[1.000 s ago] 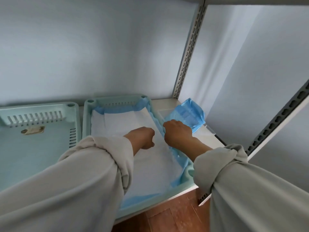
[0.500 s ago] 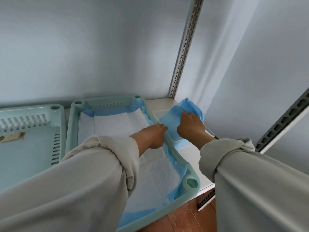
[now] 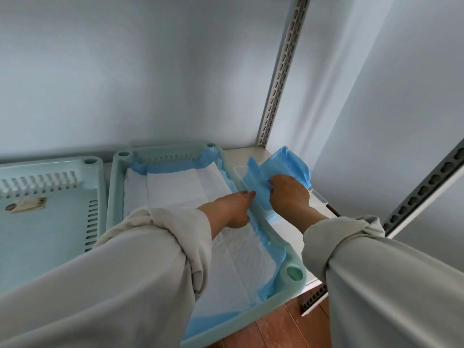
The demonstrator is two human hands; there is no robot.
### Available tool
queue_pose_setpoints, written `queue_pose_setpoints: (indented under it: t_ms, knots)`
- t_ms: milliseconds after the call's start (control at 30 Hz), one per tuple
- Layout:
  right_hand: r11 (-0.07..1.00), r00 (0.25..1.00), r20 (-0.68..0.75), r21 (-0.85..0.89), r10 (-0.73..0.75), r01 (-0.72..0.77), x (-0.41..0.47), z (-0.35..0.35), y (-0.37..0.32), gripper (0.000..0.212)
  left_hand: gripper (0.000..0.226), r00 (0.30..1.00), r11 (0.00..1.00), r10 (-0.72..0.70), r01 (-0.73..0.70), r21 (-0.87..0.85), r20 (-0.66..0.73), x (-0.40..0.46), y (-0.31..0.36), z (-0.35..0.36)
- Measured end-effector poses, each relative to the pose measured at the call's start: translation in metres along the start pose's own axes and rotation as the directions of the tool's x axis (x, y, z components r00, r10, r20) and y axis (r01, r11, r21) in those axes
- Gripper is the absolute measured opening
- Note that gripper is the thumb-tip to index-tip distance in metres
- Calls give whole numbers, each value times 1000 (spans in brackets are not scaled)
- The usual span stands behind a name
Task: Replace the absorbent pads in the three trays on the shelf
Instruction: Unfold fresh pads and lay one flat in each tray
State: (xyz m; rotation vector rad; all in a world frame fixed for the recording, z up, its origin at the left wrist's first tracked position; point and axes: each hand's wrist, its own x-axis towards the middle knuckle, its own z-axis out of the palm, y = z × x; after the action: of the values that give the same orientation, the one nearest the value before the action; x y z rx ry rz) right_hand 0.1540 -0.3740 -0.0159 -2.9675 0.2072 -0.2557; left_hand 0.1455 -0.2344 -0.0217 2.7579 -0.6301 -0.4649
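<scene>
Folded pad: a blue folded pad (image 3: 288, 164) lies on the shelf (image 3: 283, 229) just right of the lined tray, over a clear flat container (image 3: 319, 197) whose rim shows at its near right corner.
Right hand: the right hand (image 3: 288, 194) is on the folded pad, fingers curled into the blue material and gripping it; the fingertips are buried in the folds.
Left hand: the left hand (image 3: 233, 207) reaches across the lined tray's right wall, fingers stretched out straight, tips touching the blue edge there; it grasps nothing that can be seen.
Lined tray: the pale green tray (image 3: 115, 194) holds a spread pad (image 3: 180, 189), white on top, blue border riding up the far and right walls. Its near part is covered by the left sleeve (image 3: 140, 267).
Left tray: a second tray (image 3: 50, 222), bare inside with a brown smudge or label (image 3: 26, 204) that is hard to make out, is cut off at the left edge.
Edges: the lined tray's near right corner overhangs the shelf front, above a wooden floor (image 3: 276, 325).
Room: a narrow strip of shelf lies between the tray and the slotted rear upright (image 3: 281, 79); a front upright (image 3: 426, 184) slants on the right, close by the right sleeve (image 3: 376, 272).
Behind: a plain pale wall (image 3: 125, 71).
</scene>
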Motion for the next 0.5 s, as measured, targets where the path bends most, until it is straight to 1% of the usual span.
queue_pose_setpoints:
  t_ms: [67, 167, 233, 267, 333, 400, 433, 500]
  knots:
    - [998, 999, 11, -25, -54, 54, -1, 3, -1, 26, 69, 1000, 1000, 0, 0, -2, 4, 1, -1, 0]
    - [998, 997, 38, -16, -61, 61, 1, 7, 0, 23, 69, 1000, 1000, -1, 1, -1, 8, 1, -1, -1]
    - [995, 996, 5, -58, -84, 84, 3, 9, 2, 24, 68, 1000, 1000, -2, 2, 1, 3, 2, 0, -2]
    - [993, 996, -21, -85, -82, 79, 4, 10, 4, 25, 67, 1000, 1000, -3, 3, 2, 1, 2, 0, -2]
    - [999, 999, -33, -44, -5, 4, 7, 9, 6, 24, 66, 1000, 1000, -1, 1, 8, -5, 2, 0, -3]
    - [1000, 999, -45, -6, 13, -13, 9, 6, 7, 23, 65, 1000, 1000, 0, 0, 10, -9, 3, -2, -3]
    - [1000, 996, -87, -3, -17, 17, 9, 5, 7, 24, 65, 1000, 1000, -3, 3, 7, -8, 2, -3, -3]
    - [988, 975, -162, -58, -149, 142, 6, 2, 6, 25, 65, 1000, 1000, -6, 5, -4, -8, 1, -1, -3]
